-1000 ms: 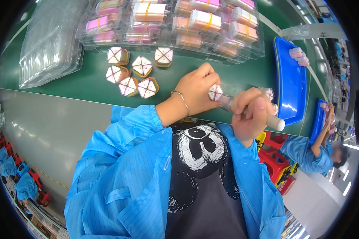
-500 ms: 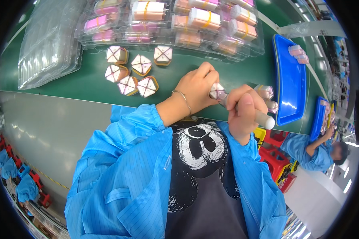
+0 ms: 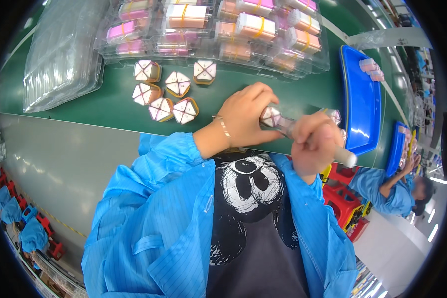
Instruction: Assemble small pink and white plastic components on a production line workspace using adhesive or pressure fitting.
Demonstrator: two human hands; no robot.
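Clear trays of pink and white banded packs (image 3: 218,25) at top, stacked clear trays (image 3: 59,54) left

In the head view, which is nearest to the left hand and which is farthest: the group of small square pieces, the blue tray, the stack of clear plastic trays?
From the left hand:
1. Group of small square pieces, on the green mat to its left.
2. Blue tray, to its right, past the right hand.
3. Stack of clear plastic trays, far left at the mat's corner.
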